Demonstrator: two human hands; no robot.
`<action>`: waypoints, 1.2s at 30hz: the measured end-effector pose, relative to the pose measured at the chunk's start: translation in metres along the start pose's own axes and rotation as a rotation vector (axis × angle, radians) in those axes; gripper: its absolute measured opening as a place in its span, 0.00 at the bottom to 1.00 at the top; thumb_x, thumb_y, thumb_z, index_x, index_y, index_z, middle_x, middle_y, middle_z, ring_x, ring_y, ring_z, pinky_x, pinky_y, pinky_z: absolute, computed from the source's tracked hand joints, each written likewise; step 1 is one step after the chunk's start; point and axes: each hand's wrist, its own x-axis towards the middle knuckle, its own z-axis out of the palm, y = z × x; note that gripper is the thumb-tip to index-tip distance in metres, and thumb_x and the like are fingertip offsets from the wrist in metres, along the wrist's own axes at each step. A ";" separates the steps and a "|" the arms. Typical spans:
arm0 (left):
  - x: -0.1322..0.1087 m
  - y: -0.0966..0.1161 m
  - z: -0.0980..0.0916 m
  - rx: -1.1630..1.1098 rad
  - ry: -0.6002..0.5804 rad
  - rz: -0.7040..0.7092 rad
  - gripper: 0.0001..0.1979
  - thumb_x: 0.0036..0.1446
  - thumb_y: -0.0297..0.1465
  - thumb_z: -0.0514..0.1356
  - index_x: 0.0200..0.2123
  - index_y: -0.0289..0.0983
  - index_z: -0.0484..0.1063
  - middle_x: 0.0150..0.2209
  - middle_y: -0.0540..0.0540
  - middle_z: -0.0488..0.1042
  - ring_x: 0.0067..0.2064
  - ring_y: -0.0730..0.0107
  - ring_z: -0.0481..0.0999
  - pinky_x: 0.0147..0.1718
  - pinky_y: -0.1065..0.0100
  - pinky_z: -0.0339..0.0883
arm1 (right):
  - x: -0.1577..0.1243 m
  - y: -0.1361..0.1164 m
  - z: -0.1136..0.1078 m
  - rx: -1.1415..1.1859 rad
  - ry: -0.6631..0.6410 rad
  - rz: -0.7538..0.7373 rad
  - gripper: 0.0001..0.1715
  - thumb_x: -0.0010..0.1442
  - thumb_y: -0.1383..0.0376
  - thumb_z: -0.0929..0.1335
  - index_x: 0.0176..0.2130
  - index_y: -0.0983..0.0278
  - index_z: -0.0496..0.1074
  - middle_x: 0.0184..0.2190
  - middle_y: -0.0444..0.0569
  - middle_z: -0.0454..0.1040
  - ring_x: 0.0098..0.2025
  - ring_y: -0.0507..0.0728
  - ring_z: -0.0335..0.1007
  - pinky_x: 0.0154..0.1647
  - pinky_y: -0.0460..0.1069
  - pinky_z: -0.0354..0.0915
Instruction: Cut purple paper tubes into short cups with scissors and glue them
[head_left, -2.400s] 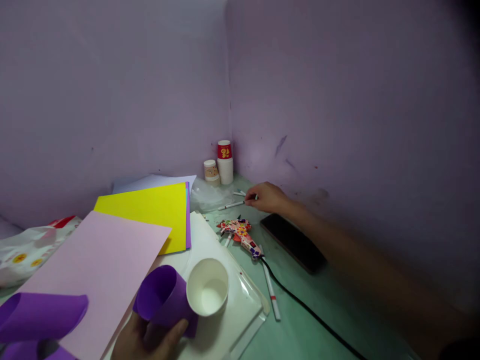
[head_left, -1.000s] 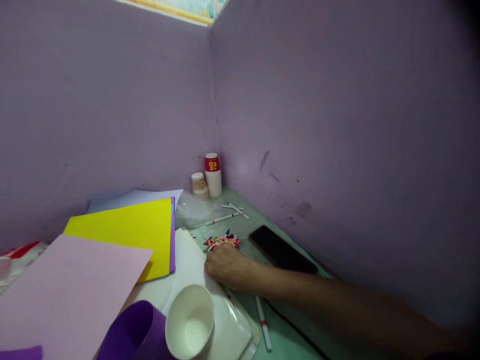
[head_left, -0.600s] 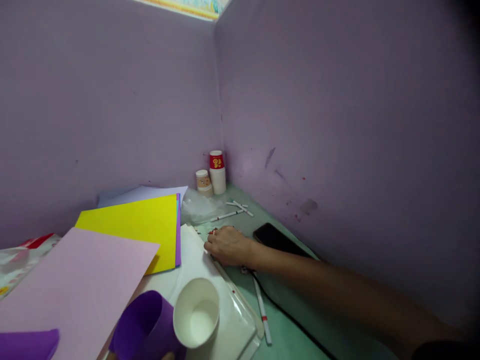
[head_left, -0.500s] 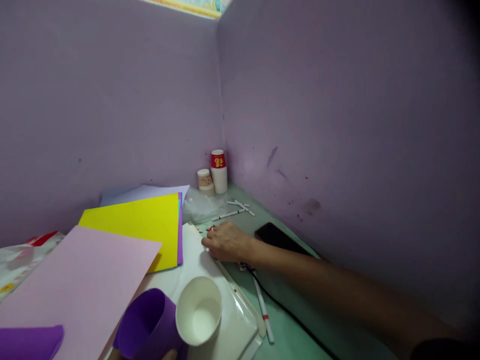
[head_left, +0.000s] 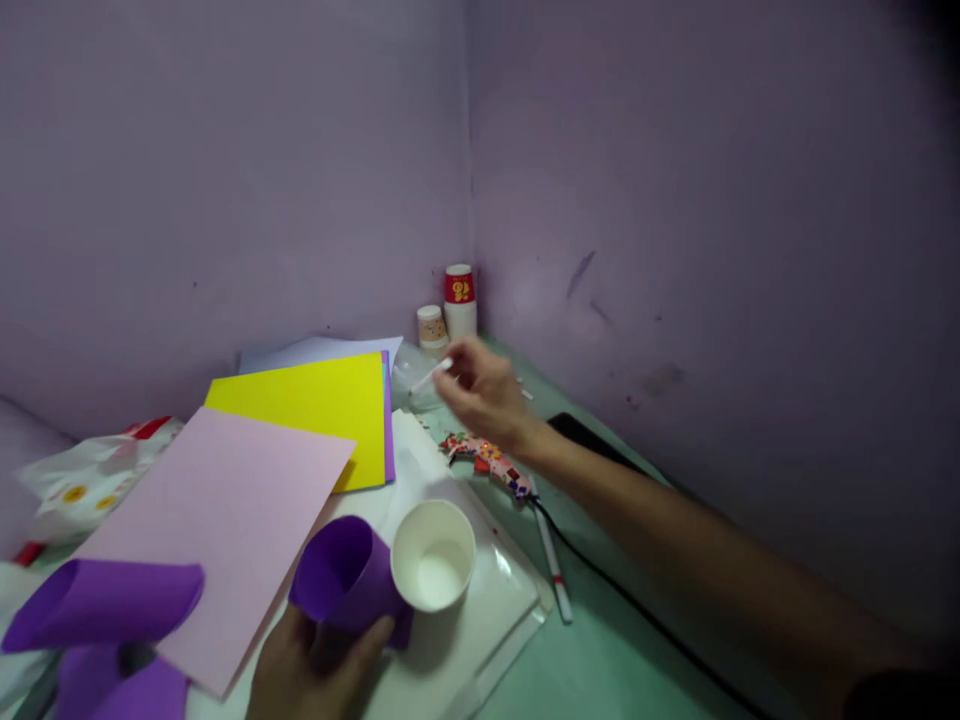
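The left hand (head_left: 304, 675) grasps smooth, curled purple paper (head_left: 366, 592); the right hand (head_left: 491, 397) pinches a slim white stick (head_left: 442, 368).

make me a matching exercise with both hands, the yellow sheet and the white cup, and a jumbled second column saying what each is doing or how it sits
Column one
1. left hand
2. right hand
3. yellow sheet
4. white cup

Column two
A. partly covered by the pink sheet
B. open end up, white inside showing
C. holding a slim white pen
D. holding a purple roll

Pairs: 1-D, 2-C, 3-A, 4-B
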 end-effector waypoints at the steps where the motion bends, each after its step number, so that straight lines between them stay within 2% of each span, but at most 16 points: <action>1: -0.001 0.003 -0.001 -0.004 -0.009 0.003 0.33 0.41 0.51 0.64 0.46 0.35 0.72 0.41 0.39 0.79 0.43 0.47 0.78 0.45 0.52 0.71 | -0.003 -0.004 -0.010 0.054 0.043 0.035 0.04 0.59 0.64 0.62 0.38 0.61 0.62 0.24 0.40 0.70 0.22 0.49 0.64 0.24 0.44 0.59; 2: -0.002 0.004 -0.003 0.002 -0.010 0.001 0.32 0.41 0.50 0.64 0.46 0.35 0.72 0.41 0.40 0.80 0.42 0.49 0.78 0.43 0.54 0.71 | -0.007 -0.009 -0.022 0.138 0.093 0.077 0.03 0.60 0.65 0.60 0.37 0.60 0.60 0.23 0.38 0.68 0.20 0.49 0.63 0.22 0.44 0.59; 3: -0.001 0.004 -0.003 0.010 -0.014 0.002 0.32 0.42 0.49 0.65 0.46 0.35 0.72 0.40 0.41 0.80 0.40 0.50 0.78 0.41 0.55 0.72 | -0.012 -0.014 -0.033 0.361 0.185 0.146 0.02 0.58 0.66 0.61 0.35 0.59 0.59 0.21 0.37 0.67 0.17 0.48 0.61 0.18 0.43 0.57; 5: 0.002 -0.002 -0.004 0.016 -0.032 0.025 0.32 0.41 0.47 0.67 0.47 0.36 0.71 0.38 0.42 0.80 0.36 0.53 0.78 0.35 0.57 0.73 | -0.024 -0.026 -0.056 0.707 0.284 0.266 0.04 0.53 0.68 0.62 0.30 0.59 0.58 0.17 0.36 0.65 0.14 0.48 0.58 0.13 0.42 0.54; 8: 0.007 -0.012 -0.005 0.016 -0.028 0.067 0.34 0.38 0.44 0.70 0.48 0.35 0.70 0.37 0.41 0.80 0.32 0.56 0.78 0.25 0.62 0.72 | -0.043 -0.041 -0.079 0.894 0.306 0.373 0.05 0.48 0.71 0.63 0.27 0.61 0.62 0.12 0.34 0.62 0.13 0.47 0.53 0.10 0.41 0.49; 11: 0.007 -0.010 -0.005 -0.003 0.011 0.055 0.31 0.36 0.42 0.71 0.44 0.34 0.72 0.35 0.40 0.80 0.29 0.59 0.77 0.22 0.65 0.71 | -0.054 -0.044 -0.082 0.924 0.289 0.373 0.04 0.47 0.72 0.66 0.25 0.63 0.68 0.11 0.34 0.61 0.13 0.46 0.52 0.11 0.40 0.51; 15: 0.000 0.008 -0.003 -0.014 0.045 0.012 0.29 0.37 0.40 0.72 0.43 0.33 0.73 0.35 0.40 0.80 0.35 0.56 0.79 0.31 0.62 0.74 | -0.058 -0.028 -0.073 1.108 0.144 0.479 0.05 0.45 0.72 0.68 0.26 0.63 0.71 0.12 0.34 0.62 0.14 0.45 0.55 0.13 0.41 0.54; 18: -0.002 0.015 -0.002 -0.041 0.036 0.022 0.26 0.37 0.39 0.72 0.40 0.33 0.74 0.37 0.40 0.80 0.38 0.54 0.79 0.35 0.61 0.75 | -0.062 -0.012 -0.067 1.229 0.053 0.548 0.03 0.50 0.70 0.67 0.27 0.62 0.71 0.14 0.34 0.59 0.14 0.45 0.54 0.13 0.42 0.53; 21: 0.000 0.013 -0.002 -0.078 0.027 0.032 0.24 0.37 0.39 0.72 0.37 0.32 0.74 0.37 0.38 0.79 0.38 0.54 0.79 0.35 0.60 0.75 | -0.069 -0.003 -0.062 1.214 -0.011 0.521 0.03 0.57 0.68 0.66 0.31 0.63 0.71 0.16 0.34 0.55 0.14 0.45 0.55 0.14 0.42 0.54; 23: 0.002 0.010 -0.002 -0.092 0.029 0.041 0.25 0.36 0.38 0.73 0.37 0.32 0.74 0.36 0.38 0.80 0.37 0.55 0.80 0.35 0.61 0.75 | -0.073 -0.003 -0.058 1.160 -0.045 0.477 0.05 0.61 0.64 0.67 0.34 0.63 0.70 0.18 0.34 0.57 0.16 0.44 0.58 0.15 0.42 0.56; 28: 0.002 0.007 -0.003 -0.132 0.004 0.077 0.28 0.35 0.35 0.74 0.42 0.33 0.72 0.38 0.40 0.79 0.39 0.57 0.79 0.37 0.63 0.75 | -0.081 -0.016 -0.047 1.005 0.060 0.335 0.15 0.62 0.53 0.67 0.34 0.62 0.68 0.20 0.36 0.64 0.19 0.46 0.61 0.17 0.41 0.59; 31: 0.001 0.006 -0.002 -0.185 -0.022 0.096 0.28 0.38 0.37 0.72 0.43 0.33 0.71 0.39 0.40 0.79 0.41 0.56 0.79 0.38 0.62 0.75 | -0.082 -0.029 -0.042 0.881 0.123 0.185 0.17 0.61 0.50 0.66 0.32 0.62 0.68 0.19 0.37 0.64 0.19 0.47 0.61 0.19 0.42 0.60; 34: 0.000 0.006 -0.001 -0.233 -0.043 0.123 0.28 0.39 0.37 0.72 0.43 0.33 0.70 0.39 0.41 0.78 0.41 0.57 0.78 0.39 0.62 0.74 | -0.083 -0.041 -0.038 0.773 0.111 0.035 0.18 0.61 0.50 0.65 0.30 0.61 0.68 0.20 0.37 0.63 0.21 0.47 0.61 0.22 0.44 0.62; 36: 0.000 0.006 0.000 -0.257 -0.055 0.139 0.27 0.39 0.36 0.72 0.44 0.34 0.70 0.39 0.42 0.78 0.41 0.58 0.78 0.39 0.63 0.74 | -0.085 -0.045 -0.035 0.737 0.072 -0.014 0.18 0.62 0.51 0.65 0.30 0.61 0.68 0.22 0.38 0.64 0.22 0.47 0.61 0.24 0.45 0.62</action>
